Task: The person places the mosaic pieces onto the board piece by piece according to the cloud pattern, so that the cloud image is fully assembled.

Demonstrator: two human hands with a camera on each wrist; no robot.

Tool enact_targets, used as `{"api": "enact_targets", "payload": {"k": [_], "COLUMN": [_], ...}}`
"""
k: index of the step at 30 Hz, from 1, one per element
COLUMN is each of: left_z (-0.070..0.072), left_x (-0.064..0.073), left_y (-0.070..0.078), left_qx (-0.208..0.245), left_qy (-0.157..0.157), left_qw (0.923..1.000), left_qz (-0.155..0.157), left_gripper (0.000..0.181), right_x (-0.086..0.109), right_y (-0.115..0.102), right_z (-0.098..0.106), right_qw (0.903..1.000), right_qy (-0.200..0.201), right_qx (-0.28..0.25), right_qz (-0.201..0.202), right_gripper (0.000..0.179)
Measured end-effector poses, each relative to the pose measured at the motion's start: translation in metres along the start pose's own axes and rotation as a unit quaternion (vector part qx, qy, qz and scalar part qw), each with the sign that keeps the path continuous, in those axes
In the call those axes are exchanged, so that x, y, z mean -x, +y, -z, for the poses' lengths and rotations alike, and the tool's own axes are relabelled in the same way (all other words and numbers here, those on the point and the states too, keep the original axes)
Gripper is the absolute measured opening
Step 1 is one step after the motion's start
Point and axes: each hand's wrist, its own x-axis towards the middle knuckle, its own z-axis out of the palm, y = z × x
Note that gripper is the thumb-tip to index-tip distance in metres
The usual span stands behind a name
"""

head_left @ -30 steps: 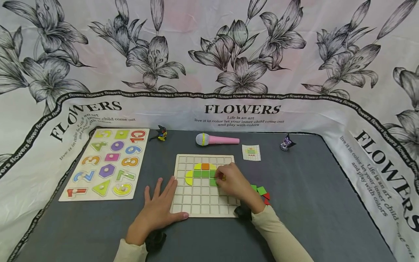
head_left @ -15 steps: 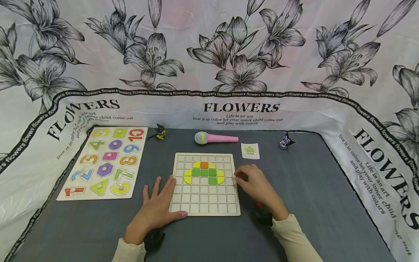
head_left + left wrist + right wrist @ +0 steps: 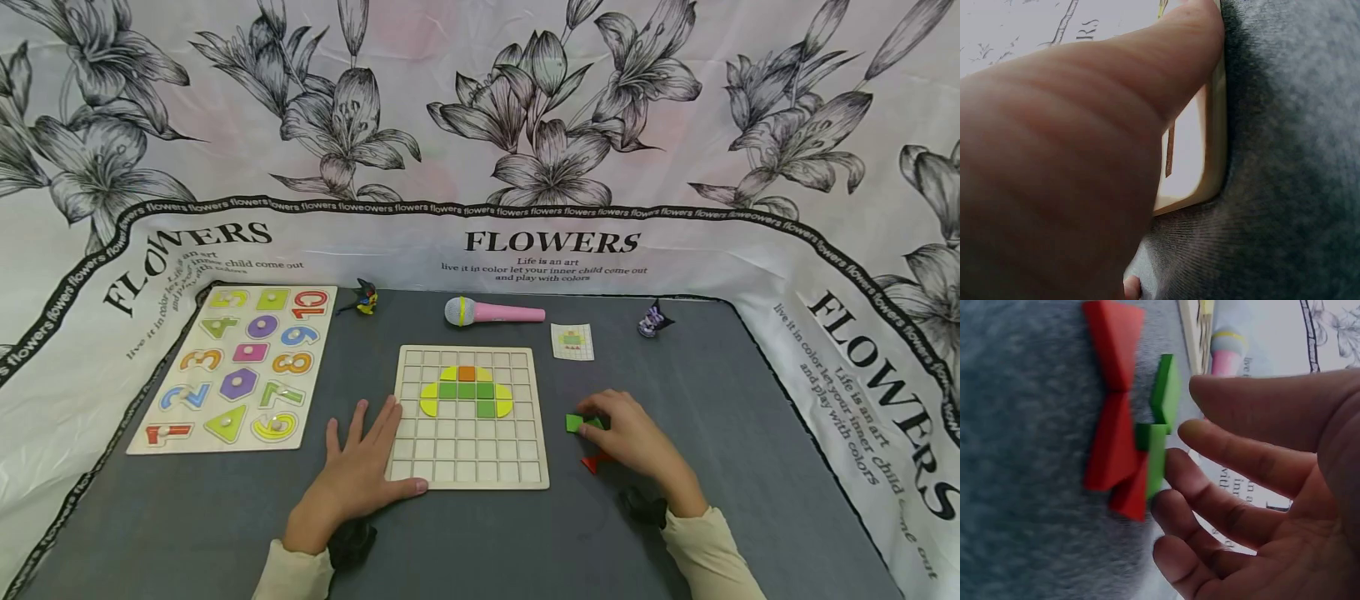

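Observation:
My left hand (image 3: 356,467) rests with spread fingers on the left edge of a wooden grid board (image 3: 450,475), its thumb along the near edge. On the board lie yellow rounded pieces (image 3: 428,400), an orange square (image 3: 466,374) and several green squares (image 3: 486,408). Right of the board, my right hand (image 3: 637,433) reaches over loose pieces, thumb and fingers apart. The right wrist view shows two green squares (image 3: 1165,394) just past the fingertips, with nothing pinched. Beside them lie several red triangles (image 3: 1110,444), partly hidden by the hand in the head view.
A number and shape puzzle board (image 3: 236,375) lies at the left. Along the back are a pink toy microphone (image 3: 506,312), a pattern card (image 3: 572,342), a dark figurine with yellow (image 3: 365,297) and a purple figurine (image 3: 654,320). A flower-print cloth (image 3: 547,267) borders the grey tabletop.
My right hand has left the yellow piece at the pattern's right side and moved right to the loose green squares. My left hand stays on the board. The head view has shifted slightly.

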Motion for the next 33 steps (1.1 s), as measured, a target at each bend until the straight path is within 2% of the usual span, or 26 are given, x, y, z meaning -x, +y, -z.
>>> {"api": "enact_targets", "payload": {"k": [3,7,17,20,33], "left_z": [-0.001,-0.002,0.000,0.000,-0.001], "left_x": [0.000,-0.001,0.000,-0.001,-0.001], "left_y": [-0.001,0.000,0.001,0.001,0.005], "left_qx": [-0.004,-0.005,-0.006,-0.009,-0.002], "left_qy": [-0.001,-0.006,0.001,-0.003,-0.005], "left_qw": [1.0000,1.0000,1.0000,0.9999,0.9999], "left_qz": [0.000,-0.002,0.006,0.008,0.012], "left_gripper": [0.121,0.121,0.121,0.121,0.123], "right_x": [0.002,0.003,-0.001,-0.002,-0.002], "right_y": [0.002,0.004,0.002,0.003,-0.001], "right_z": [-0.002,-0.006,-0.012,-0.012,-0.007], "right_qw": [0.9999,0.9999,0.9997,0.9997,0.9983], "right_qy": [-0.011,-0.007,0.019,0.022,0.058], "right_qx": [0.000,-0.002,-0.007,-0.003,0.000], "right_qz": [-0.009,-0.012,0.016,0.013,-0.009], "right_gripper": [0.018,0.015,0.024,0.025,0.014]}}
